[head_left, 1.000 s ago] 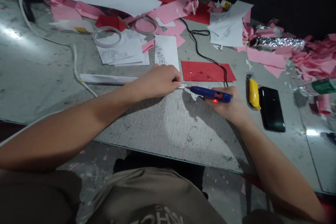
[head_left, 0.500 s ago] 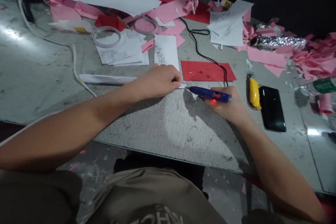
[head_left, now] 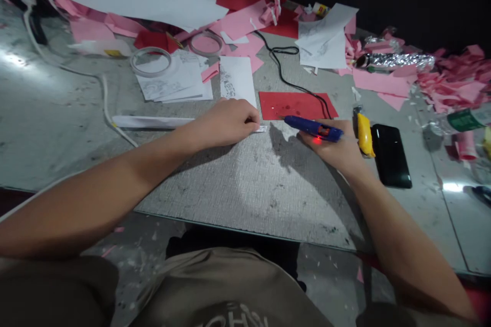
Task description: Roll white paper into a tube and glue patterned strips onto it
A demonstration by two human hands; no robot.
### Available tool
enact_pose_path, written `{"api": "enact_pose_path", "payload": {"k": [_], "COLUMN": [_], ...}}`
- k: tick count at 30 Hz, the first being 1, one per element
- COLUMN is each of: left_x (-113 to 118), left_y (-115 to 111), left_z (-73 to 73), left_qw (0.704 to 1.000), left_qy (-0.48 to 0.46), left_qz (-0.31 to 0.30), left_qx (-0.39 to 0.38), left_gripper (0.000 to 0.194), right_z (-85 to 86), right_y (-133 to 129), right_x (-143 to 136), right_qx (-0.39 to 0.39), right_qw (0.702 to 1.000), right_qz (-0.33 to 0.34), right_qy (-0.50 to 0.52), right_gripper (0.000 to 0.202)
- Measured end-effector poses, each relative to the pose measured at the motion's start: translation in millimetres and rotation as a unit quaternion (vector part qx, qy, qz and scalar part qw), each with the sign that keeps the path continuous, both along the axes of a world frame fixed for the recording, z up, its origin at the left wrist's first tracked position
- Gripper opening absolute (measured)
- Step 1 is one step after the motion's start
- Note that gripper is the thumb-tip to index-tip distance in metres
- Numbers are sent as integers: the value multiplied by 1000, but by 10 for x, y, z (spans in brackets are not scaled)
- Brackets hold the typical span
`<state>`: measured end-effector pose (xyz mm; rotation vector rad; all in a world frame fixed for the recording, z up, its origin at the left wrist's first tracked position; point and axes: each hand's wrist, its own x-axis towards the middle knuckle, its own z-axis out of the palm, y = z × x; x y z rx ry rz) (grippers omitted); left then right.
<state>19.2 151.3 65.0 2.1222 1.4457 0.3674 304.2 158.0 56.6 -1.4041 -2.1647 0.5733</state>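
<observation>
My left hand (head_left: 233, 121) is closed on a long folded strip of white paper (head_left: 153, 122) that lies along the table; its short end pokes out past my fingertips. In my right hand (head_left: 337, 145) is a blue hot glue gun (head_left: 307, 126) with a red light glowing on its side. Its nozzle points left, apart from the strip and over the near edge of a red card (head_left: 295, 104). That card bears small drops and dark spots.
Behind lie printed sheets (head_left: 172, 84), a tape roll (head_left: 151, 62) and pink paper scraps (head_left: 245, 20). A black cable (head_left: 282, 71) runs behind the glue gun. To the right are a yellow packet (head_left: 365, 135), a black phone-like slab (head_left: 392, 156) and a plastic bottle (head_left: 466, 120).
The glue gun in my right hand has moved away from the strip's end, up and to the right. My left hand keeps its grip on the paper. The whole view has shifted slightly.
</observation>
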Motion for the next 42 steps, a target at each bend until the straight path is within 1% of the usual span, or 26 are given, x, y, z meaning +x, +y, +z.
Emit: {"api": "enact_pose_path", "payload": {"k": [3,5,7,10,13,15,17,19,20,21,22,23,24,25,27,29,30,32,34,35,36,38,42], "left_x": [0,9,24,45,58,64,73,87,96,106,117,128,139,150,174,200,213,240,268,283,298,332,402], "left_y": [-11,-28,-49,-71,-75,-80,-98,-134,-158,-186,-216,-247,-279,-310,-365,-407,-422,-438,-443,-444,-446,-454,-505], "left_z": [0,5,11,16,15,16,23,43,59,80,105,132,161,189,238,267,273,264,237,219,201,166,123], "left_qw": [1000,1000,998,996,994,993,990,984,978,972,964,957,950,946,941,939,938,937,937,938,939,939,931], "left_qy": [-5,-23,-48,-66,-76,-90,-114,-145,-163,-179,-192,-202,-209,-215,-220,-224,-226,-226,-228,-229,-231,-236,-250], "left_qz": [-3,-12,-30,-57,-65,-62,-56,-32,-13,8,29,46,57,62,62,62,64,71,73,71,70,67,77], "left_qx": [2,9,18,28,32,37,56,98,127,155,182,205,222,235,248,254,255,258,255,250,245,242,253], "left_gripper": [22,21,22,23,22,19,16,13,11,10,10,9,8,7,7,8,8,9,10,10,9,6,8], "right_z": [94,134,126,35,-54,-65,-37,3,16,22,19,8,-9,-27,-60,-78,-82,-86,-92,-98,-106,-126,-153], "right_y": [69,130,201,305,364,361,319,240,190,133,71,6,-62,-132,-267,-383,-428,-481,-489,-481,-467,-438,-405], "right_x": [93,165,234,315,357,353,311,222,161,91,14,-67,-148,-228,-372,-486,-530,-591,-619,-625,-626,-622,-608], "right_qx": [24,54,90,120,139,168,208,225,211,172,115,38,-46,-123,-258,-340,-365,-396,-412,-414,-413,-405,-386], "right_qw": [999,997,993,990,987,980,972,971,975,981,983,981,971,952,896,835,809,769,744,736,732,734,754], "right_qz": [4,1,0,3,-11,-21,-40,-62,-65,-64,-63,-54,-32,2,90,156,172,171,144,129,117,100,76], "right_qy": [-28,-53,-75,-80,-83,-101,-105,-56,-5,59,127,183,232,279,349,404,428,472,507,520,529,536,526], "right_gripper": [21,14,22,35,46,53,50,37,29,22,15,10,11,15,28,41,44,44,42,41,39,33,32]}}
